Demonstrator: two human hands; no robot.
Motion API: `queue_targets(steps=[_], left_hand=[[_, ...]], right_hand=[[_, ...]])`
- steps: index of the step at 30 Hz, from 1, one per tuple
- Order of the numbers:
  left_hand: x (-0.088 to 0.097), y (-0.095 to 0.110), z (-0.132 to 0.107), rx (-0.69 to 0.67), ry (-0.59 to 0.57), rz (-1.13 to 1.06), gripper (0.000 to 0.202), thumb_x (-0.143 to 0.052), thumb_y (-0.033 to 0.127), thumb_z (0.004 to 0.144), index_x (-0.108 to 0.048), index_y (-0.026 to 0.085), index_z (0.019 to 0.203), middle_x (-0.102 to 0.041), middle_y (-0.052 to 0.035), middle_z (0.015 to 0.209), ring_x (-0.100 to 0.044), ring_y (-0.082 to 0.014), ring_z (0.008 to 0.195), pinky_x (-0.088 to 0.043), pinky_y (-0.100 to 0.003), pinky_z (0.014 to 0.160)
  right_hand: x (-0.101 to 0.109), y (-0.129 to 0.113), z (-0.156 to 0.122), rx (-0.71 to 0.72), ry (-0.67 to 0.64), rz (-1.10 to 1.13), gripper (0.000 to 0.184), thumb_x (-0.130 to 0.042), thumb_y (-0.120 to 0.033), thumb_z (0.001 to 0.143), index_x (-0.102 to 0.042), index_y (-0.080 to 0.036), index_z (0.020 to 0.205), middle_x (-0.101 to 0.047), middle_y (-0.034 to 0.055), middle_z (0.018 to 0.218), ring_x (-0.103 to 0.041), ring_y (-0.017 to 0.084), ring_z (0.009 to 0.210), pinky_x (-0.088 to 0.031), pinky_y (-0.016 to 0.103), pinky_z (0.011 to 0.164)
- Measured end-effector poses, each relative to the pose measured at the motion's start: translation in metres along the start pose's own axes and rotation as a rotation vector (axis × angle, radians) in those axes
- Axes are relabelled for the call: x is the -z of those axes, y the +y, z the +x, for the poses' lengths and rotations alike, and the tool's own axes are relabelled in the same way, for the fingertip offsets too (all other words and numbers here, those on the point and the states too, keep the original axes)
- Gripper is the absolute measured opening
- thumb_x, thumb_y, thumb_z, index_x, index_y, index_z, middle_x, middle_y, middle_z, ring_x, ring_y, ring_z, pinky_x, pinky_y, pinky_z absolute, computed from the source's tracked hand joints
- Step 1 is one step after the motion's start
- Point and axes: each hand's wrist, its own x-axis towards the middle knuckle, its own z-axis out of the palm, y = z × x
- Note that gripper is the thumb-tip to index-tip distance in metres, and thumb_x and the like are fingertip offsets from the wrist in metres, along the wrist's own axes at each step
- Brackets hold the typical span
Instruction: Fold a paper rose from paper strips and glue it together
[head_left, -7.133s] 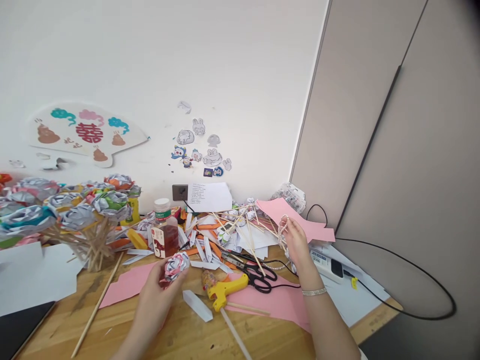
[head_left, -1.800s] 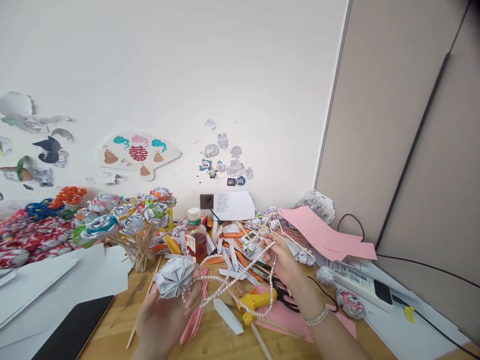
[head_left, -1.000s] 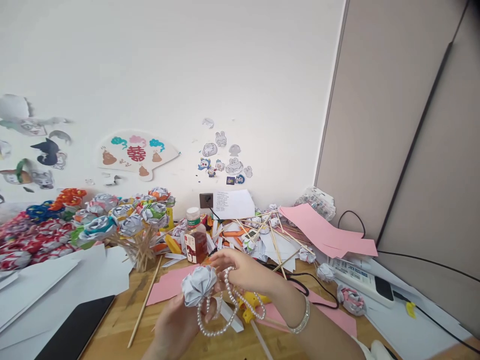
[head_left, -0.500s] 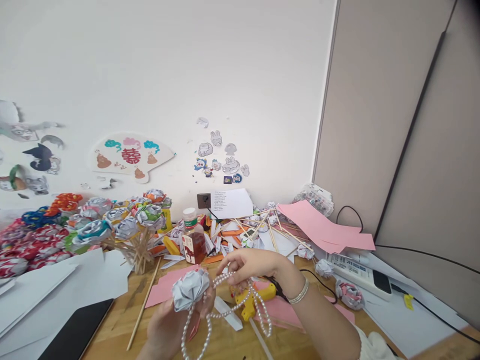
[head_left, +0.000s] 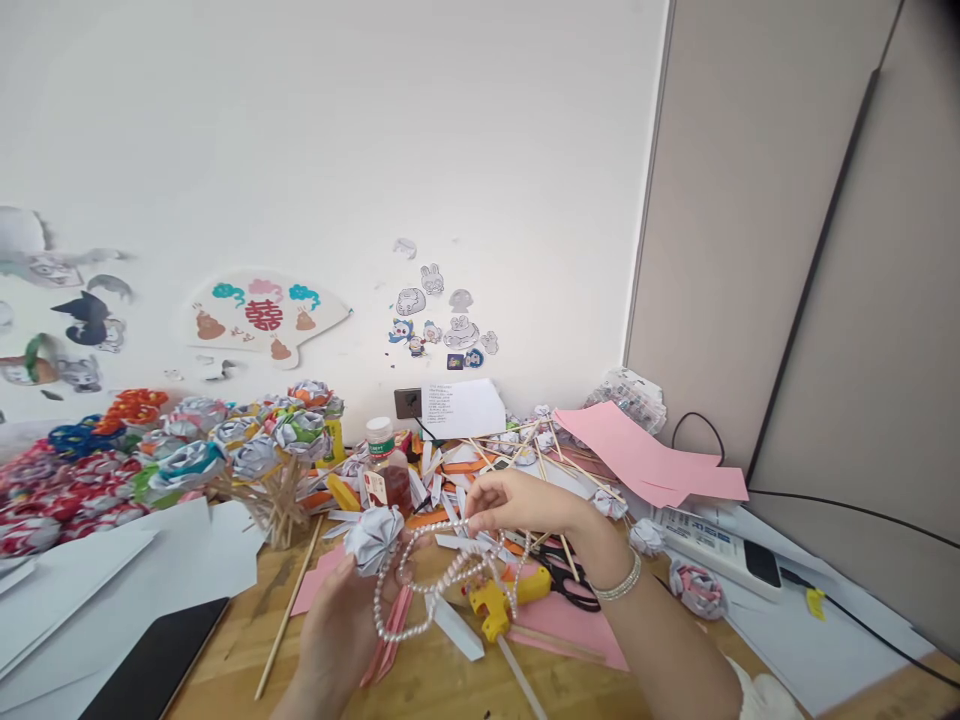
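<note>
A white folded paper flower (head_left: 373, 541) rests in my left hand (head_left: 337, 612), whose fingers are closed around its underside and partly hidden by it. My right hand (head_left: 512, 503) pinches a long string of pearl beads (head_left: 405, 634) between thumb and fingertips. Loops of the string hang beside the flower and between both hands. Beneath the beads, a yellow glue gun (head_left: 491, 605) lies on the table with a white folded paper strip (head_left: 457, 630) beside it. Black-handled scissors (head_left: 577, 585) lie under my right wrist.
Many paper flowers on sticks (head_left: 281, 500) stand at the left. A jar (head_left: 386, 475) with a white lid stands behind my hands among paper scraps. Pink sheets (head_left: 637, 455) and a power strip (head_left: 720, 555) lie right. A black tablet-like slab (head_left: 154, 660) is front left.
My right hand has moved up and slightly right, lifting the bead string into higher loops. My left hand has raised and turned the paper flower a little. The scissors have come into view.
</note>
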Motion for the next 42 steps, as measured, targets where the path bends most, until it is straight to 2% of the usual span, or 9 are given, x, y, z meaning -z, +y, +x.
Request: queue_targets(steps=[4, 8, 15, 19, 22, 26, 31, 37, 42], left_hand=[[-0.002, 0.002, -0.004, -0.017, -0.094, -0.001, 0.032, -0.076, 0.034, 0.058, -0.071, 0.022, 0.087, -0.074, -0.0055, 0.087, -0.069, -0.0244, 0.077, -0.058, -0.033, 0.063], [-0.004, 0.005, -0.006, -0.007, -0.122, -0.014, 0.030, -0.075, 0.030, 0.059, -0.070, 0.023, 0.087, -0.073, -0.0053, 0.088, -0.068, -0.0231, 0.074, -0.057, -0.031, 0.054], [-0.002, 0.007, -0.003, -0.119, -0.093, -0.032, 0.033, -0.078, 0.032, 0.054, -0.072, 0.020, 0.084, -0.073, -0.0068, 0.086, -0.066, -0.0214, 0.068, -0.055, -0.027, 0.047], [0.002, 0.008, -0.005, -0.083, -0.107, -0.057, 0.039, -0.082, 0.036, 0.048, -0.073, 0.022, 0.084, -0.075, -0.0054, 0.084, -0.068, -0.0225, 0.069, -0.059, -0.030, 0.054], [0.003, 0.010, -0.006, -0.101, -0.129, -0.064, 0.042, -0.083, 0.037, 0.046, -0.073, 0.022, 0.084, -0.076, -0.0056, 0.084, -0.069, -0.0238, 0.072, -0.061, -0.032, 0.060], [0.001, 0.013, -0.009, -0.114, -0.185, -0.039, 0.042, -0.083, 0.038, 0.046, -0.074, 0.022, 0.083, -0.076, -0.0068, 0.081, -0.069, -0.0230, 0.069, -0.061, -0.033, 0.060], [0.003, 0.014, -0.009, -0.095, -0.156, -0.031, 0.045, -0.083, 0.039, 0.044, -0.073, 0.022, 0.085, -0.075, -0.0065, 0.085, -0.069, -0.0232, 0.071, -0.061, -0.037, 0.068], [0.026, 0.014, -0.001, -0.088, -0.163, -0.048, 0.040, -0.080, 0.038, 0.050, -0.071, 0.025, 0.087, -0.074, -0.0044, 0.091, -0.068, -0.0268, 0.082, -0.060, -0.041, 0.073], [0.037, 0.018, 0.002, -0.029, -0.112, -0.090, 0.046, -0.079, 0.040, 0.050, -0.069, 0.027, 0.093, -0.073, -0.0061, 0.093, -0.068, -0.0278, 0.085, -0.059, -0.041, 0.075]], right_hand=[[0.002, 0.000, -0.001, -0.053, 0.008, -0.070, 0.024, -0.069, -0.025, 0.072, -0.062, -0.018, 0.093, -0.052, -0.0074, 0.059, -0.045, 0.008, 0.054, -0.033, 0.020, 0.053], [0.007, -0.006, -0.008, -0.032, 0.100, -0.231, 0.018, -0.064, -0.012, 0.066, -0.066, -0.018, 0.082, -0.049, -0.0071, 0.060, -0.041, 0.008, 0.056, -0.029, 0.020, 0.052], [0.014, -0.011, -0.012, -0.065, 0.532, -0.318, 0.016, -0.056, -0.010, 0.064, -0.064, -0.018, 0.075, -0.052, -0.0045, 0.062, -0.045, 0.012, 0.060, -0.031, 0.022, 0.056], [0.016, -0.004, -0.006, -0.037, 0.731, -0.369, 0.021, -0.053, -0.004, 0.061, -0.063, -0.021, 0.069, -0.057, -0.0022, 0.066, -0.050, 0.015, 0.068, -0.033, 0.026, 0.064], [0.019, 0.001, -0.002, -0.026, 0.809, -0.303, 0.024, -0.051, -0.002, 0.059, -0.062, -0.021, 0.068, -0.060, 0.0006, 0.077, -0.052, 0.018, 0.081, -0.035, 0.028, 0.073], [0.025, 0.005, 0.002, -0.038, 0.780, -0.085, 0.015, -0.051, -0.011, 0.062, -0.059, -0.020, 0.072, -0.061, 0.0008, 0.073, -0.057, 0.018, 0.075, -0.043, 0.029, 0.067], [0.027, 0.006, 0.003, -0.025, 0.767, 0.201, 0.019, -0.051, -0.023, 0.062, -0.056, -0.019, 0.080, -0.056, -0.0034, 0.060, -0.057, 0.014, 0.058, -0.046, 0.027, 0.056], [0.025, 0.001, 0.000, 0.003, 0.761, 0.354, 0.022, -0.058, -0.025, 0.056, -0.058, -0.018, 0.077, -0.054, -0.0049, 0.057, -0.052, 0.011, 0.055, -0.044, 0.025, 0.054], [0.019, -0.013, -0.009, 0.020, 0.601, 0.410, 0.019, -0.064, -0.027, 0.059, -0.060, -0.017, 0.075, -0.053, -0.0058, 0.055, -0.048, 0.009, 0.051, -0.042, 0.024, 0.052]])
